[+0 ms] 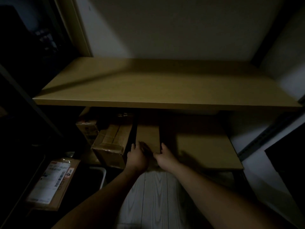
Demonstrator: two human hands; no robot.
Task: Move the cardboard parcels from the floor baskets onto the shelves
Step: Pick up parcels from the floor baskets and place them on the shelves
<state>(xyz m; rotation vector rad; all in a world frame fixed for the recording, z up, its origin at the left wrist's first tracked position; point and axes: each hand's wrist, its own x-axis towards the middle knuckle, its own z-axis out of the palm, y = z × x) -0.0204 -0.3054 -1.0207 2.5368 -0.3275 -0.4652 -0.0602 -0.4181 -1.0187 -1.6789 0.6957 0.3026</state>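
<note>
A narrow plain cardboard parcel (pixel 147 134) lies lengthwise on the lower shelf (pixel 206 149), running back under the upper shelf (pixel 165 83). My left hand (pixel 137 156) grips its near left corner, with blurred fingers over the top. At the near right corner, my right hand (pixel 163 156) holds the parcel, thumb up along its right side. Left of it sits a taped cardboard box (pixel 112 141), with another box (pixel 85 128) further back left. A flat labelled parcel (pixel 51 180) lies in a floor basket at the lower left.
The scene is very dim. The upper shelf holds nothing I can see. A white basket rim (pixel 102 172) shows beside the taped box. Pale wooden floor (pixel 155 195) lies below my arms. Dark metal shelf uprights (pixel 264 133) stand at the right.
</note>
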